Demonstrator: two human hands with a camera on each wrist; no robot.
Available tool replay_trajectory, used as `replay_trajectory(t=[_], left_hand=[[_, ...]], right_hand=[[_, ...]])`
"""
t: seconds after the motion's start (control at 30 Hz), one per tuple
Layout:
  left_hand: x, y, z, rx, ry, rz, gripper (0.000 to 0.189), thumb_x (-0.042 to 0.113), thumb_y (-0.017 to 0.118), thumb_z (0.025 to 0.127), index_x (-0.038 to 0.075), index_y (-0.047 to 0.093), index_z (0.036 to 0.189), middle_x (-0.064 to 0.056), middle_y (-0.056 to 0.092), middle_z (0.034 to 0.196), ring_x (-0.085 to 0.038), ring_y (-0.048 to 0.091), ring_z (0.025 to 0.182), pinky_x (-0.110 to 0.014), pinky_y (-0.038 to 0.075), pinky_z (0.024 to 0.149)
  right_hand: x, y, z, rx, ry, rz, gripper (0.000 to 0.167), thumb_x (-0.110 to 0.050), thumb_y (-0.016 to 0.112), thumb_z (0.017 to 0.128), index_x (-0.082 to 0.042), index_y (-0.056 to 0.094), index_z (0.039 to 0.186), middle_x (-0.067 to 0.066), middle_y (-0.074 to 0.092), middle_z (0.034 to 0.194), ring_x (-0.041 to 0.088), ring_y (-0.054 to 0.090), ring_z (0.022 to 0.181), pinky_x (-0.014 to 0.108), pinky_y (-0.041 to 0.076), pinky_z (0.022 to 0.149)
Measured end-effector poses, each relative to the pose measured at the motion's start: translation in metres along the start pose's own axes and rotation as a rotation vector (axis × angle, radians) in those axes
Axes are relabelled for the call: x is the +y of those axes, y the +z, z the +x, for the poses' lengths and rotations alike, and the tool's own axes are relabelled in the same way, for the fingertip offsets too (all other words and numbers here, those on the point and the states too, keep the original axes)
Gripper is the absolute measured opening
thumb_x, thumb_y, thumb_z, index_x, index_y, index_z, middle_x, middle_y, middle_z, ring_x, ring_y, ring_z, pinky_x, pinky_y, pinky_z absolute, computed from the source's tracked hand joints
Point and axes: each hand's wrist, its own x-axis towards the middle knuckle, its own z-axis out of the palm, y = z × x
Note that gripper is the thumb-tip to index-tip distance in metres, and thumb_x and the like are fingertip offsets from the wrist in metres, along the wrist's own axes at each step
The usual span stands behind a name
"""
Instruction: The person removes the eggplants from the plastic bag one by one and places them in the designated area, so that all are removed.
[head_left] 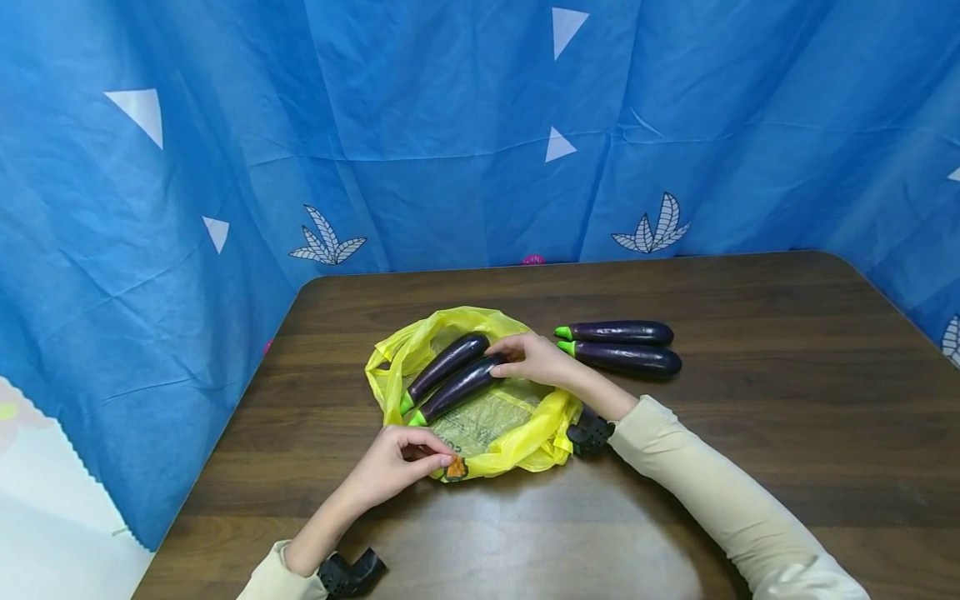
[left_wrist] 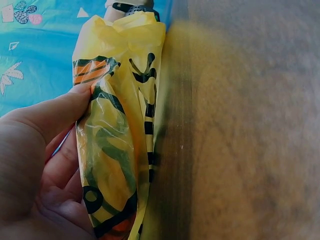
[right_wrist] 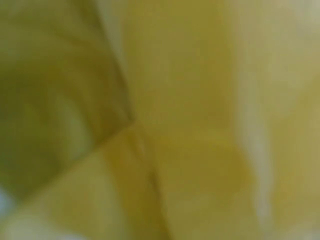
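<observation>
the right hand [head_left: 534, 360] pinches the blunt end of the nearer eggplant [head_left: 457, 392] between thumb and fingers, while the left hand [head_left: 401, 463] pinches the near rim of a yellow plastic bag [head_left: 529, 444]. that eggplant lies inside the spread bag, beside a second eggplant [head_left: 447, 368], both green stems toward the left hand. just right of the bag, two more eggplants [head_left: 628, 359] lie side by side on the brown table [head_left: 795, 392], before a blue curtain [head_left: 450, 108].

1. Brown wood-grain table [head_left: 780, 350] with rounded far corners.
2. Blue curtain [head_left: 450, 92] hanging in folds behind it, printed with white triangles [head_left: 566, 27] and black-outlined leaves [head_left: 667, 215].
3. White surface [head_left: 52, 508] at the head view's lower left, beside the curtain.
</observation>
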Motion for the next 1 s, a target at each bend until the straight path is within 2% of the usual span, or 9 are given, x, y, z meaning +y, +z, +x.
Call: replay_trajectory(t=[0.47, 0.6, 0.83, 1.0], left_hand=[[0.001, 0.000, 0.000, 0.004, 0.024, -0.008, 0.006, -0.006, 0.066, 0.083, -0.003, 0.071, 0.086, -0.009, 0.069, 0.082, -0.016, 0.064, 0.069, -0.029, 0.053, 0.058], [-0.001, 0.000, 0.000, 0.003, 0.028, -0.011, 0.006, -0.006, 0.066, 0.083, -0.004, 0.070, 0.086, -0.010, 0.069, 0.082, -0.015, 0.064, 0.070, -0.029, 0.053, 0.058], [-0.002, 0.000, 0.000, 0.003, 0.020, -0.009, 0.005, -0.005, 0.067, 0.083, -0.003, 0.071, 0.086, -0.010, 0.069, 0.082, -0.015, 0.064, 0.070, -0.029, 0.053, 0.058], [-0.002, 0.000, -0.001, 0.003, 0.011, -0.009, 0.005, -0.005, 0.067, 0.083, -0.003, 0.071, 0.086, -0.009, 0.069, 0.082, -0.016, 0.064, 0.070, -0.029, 0.053, 0.058]], right_hand=[[0.001, 0.000, -0.005, 0.052, -0.048, 0.013, 0.034, -0.014, 0.070, 0.086, -0.004, 0.063, 0.117, 0.009, 0.061, 0.115, 0.024, 0.054, 0.107, 0.035, 0.047, 0.086], [0.002, 0.000, -0.006, 0.050, -0.026, 0.075, 0.034, -0.012, 0.070, 0.086, -0.005, 0.063, 0.118, 0.008, 0.060, 0.117, 0.021, 0.058, 0.102, 0.032, 0.049, 0.081], [0.001, -0.003, -0.010, 0.057, -0.006, 0.204, 0.037, -0.010, 0.069, 0.086, -0.003, 0.061, 0.121, 0.013, 0.056, 0.122, 0.027, 0.058, 0.101, 0.035, 0.049, 0.080], [0.002, -0.007, -0.013, 0.065, -0.029, 0.217, 0.035, -0.009, 0.070, 0.085, -0.005, 0.062, 0.119, 0.010, 0.057, 0.121, 0.024, 0.058, 0.099, 0.034, 0.049, 0.080]])
